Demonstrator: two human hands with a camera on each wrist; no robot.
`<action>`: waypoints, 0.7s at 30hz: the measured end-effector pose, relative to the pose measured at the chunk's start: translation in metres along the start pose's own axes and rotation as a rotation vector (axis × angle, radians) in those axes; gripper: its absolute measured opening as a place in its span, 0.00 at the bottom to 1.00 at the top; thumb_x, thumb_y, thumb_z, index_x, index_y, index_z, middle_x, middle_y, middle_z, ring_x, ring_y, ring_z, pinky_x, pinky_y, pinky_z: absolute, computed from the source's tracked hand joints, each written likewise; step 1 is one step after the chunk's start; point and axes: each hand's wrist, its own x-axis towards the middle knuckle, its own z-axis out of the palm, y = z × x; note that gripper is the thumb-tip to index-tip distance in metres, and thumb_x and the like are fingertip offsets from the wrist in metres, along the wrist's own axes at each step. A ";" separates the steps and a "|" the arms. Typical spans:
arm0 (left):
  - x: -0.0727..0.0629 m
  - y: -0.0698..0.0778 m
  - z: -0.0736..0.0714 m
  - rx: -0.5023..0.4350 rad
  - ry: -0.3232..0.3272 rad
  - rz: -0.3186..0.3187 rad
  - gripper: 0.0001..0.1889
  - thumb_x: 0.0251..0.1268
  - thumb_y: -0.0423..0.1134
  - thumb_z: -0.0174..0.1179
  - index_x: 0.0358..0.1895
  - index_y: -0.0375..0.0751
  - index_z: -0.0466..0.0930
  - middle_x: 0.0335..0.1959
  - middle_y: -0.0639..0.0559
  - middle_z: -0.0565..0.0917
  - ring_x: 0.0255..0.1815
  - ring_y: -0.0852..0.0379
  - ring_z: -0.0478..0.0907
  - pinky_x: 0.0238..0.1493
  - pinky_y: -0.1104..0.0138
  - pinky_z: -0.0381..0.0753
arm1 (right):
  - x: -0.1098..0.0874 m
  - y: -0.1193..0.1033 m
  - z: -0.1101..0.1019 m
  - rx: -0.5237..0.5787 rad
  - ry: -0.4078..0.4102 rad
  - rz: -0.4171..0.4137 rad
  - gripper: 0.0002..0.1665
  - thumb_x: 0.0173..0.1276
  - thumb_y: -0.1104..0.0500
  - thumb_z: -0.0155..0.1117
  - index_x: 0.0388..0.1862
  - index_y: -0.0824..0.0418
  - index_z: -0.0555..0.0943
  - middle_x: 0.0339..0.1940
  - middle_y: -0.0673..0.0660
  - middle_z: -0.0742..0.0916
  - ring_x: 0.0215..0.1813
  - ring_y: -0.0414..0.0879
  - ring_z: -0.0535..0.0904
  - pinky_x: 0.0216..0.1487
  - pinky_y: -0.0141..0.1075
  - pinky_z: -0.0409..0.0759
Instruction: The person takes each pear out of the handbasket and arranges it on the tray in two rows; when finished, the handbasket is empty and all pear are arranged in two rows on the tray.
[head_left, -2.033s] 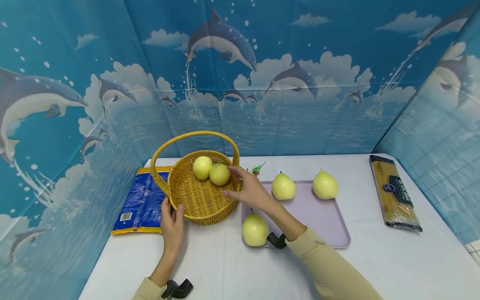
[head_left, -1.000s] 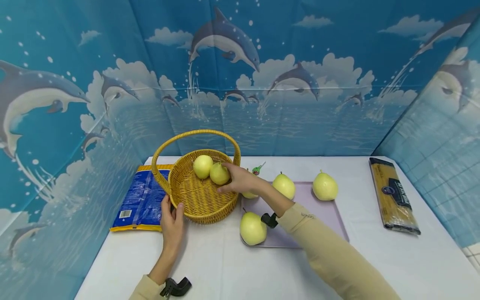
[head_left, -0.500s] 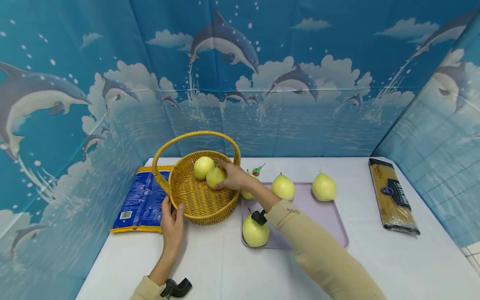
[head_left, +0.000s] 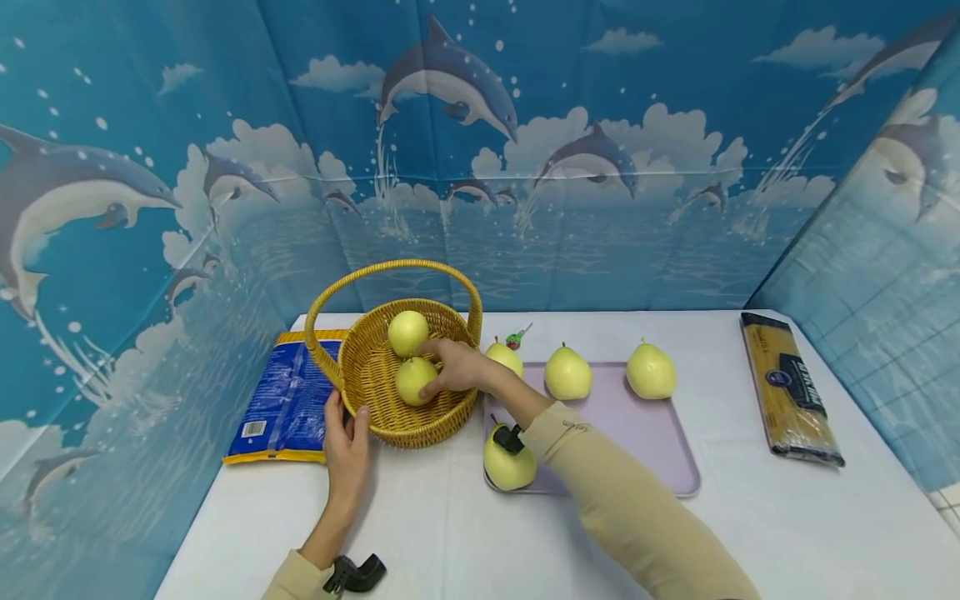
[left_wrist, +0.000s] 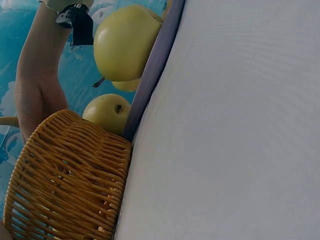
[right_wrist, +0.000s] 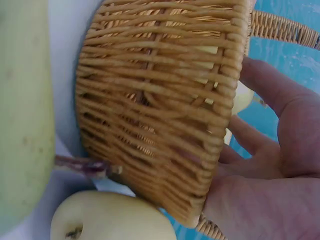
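Head view: right hand (head_left: 453,365) is inside the wicker basket (head_left: 420,433), thumb and fingers pinching the front pear (head_left: 412,383). That pear sits on the near side of the back pear (head_left: 408,332), also in the basket. Left hand (head_left: 347,450) is at the basket's near-left outer wall, thumb apart from fingers; can't tell if it grips or just rests there. Basket handle stands up.

Lilac tray (head_left: 630,442) is right of the basket. Corner pear (head_left: 510,462) is at its near-left corner, partly behind the wrist strap; three more pears along the far side: left one (head_left: 504,358), middle one (head_left: 567,373), right one (head_left: 651,371). Small stick item (head_left: 514,340), green and red, lies behind the tray. Blue packet (head_left: 281,404) is partly behind the basket, pasta pack (head_left: 791,387) far right, dolphin curtain (head_left: 600,250) at the back. Only the head view gets these last four whole or nearly so.

Left wrist view: basket's outer weave, low over the white cloth (left_wrist: 225,150), which the head view can't give. Right hand's fingers are hidden behind the wall; left hand is barely a sliver in the corner.

Right wrist view: right hand reaches over the rim, a bit of pear with stem visible by its fingers; big blurry pear close up at the left edge, another at the bottom.
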 end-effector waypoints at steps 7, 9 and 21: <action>0.000 0.000 0.001 -0.003 0.003 0.004 0.31 0.85 0.40 0.51 0.84 0.40 0.53 0.84 0.40 0.61 0.84 0.44 0.59 0.66 0.89 0.60 | 0.001 -0.004 0.008 -0.030 -0.040 -0.061 0.41 0.60 0.58 0.84 0.71 0.60 0.79 0.71 0.58 0.82 0.74 0.53 0.76 0.74 0.46 0.75; 0.000 0.000 0.001 -0.004 0.002 0.003 0.31 0.85 0.40 0.51 0.84 0.40 0.53 0.84 0.40 0.61 0.84 0.44 0.59 0.66 0.89 0.60 | 0.001 -0.006 0.010 -0.055 -0.052 -0.073 0.41 0.59 0.57 0.84 0.71 0.60 0.79 0.71 0.58 0.83 0.73 0.53 0.77 0.73 0.45 0.76; -0.001 -0.001 0.001 0.007 0.007 -0.003 0.31 0.85 0.41 0.51 0.84 0.42 0.54 0.84 0.42 0.61 0.84 0.46 0.59 0.68 0.86 0.61 | -0.006 -0.011 0.007 -0.147 0.000 -0.069 0.42 0.58 0.52 0.85 0.71 0.60 0.80 0.67 0.57 0.85 0.67 0.51 0.80 0.65 0.42 0.81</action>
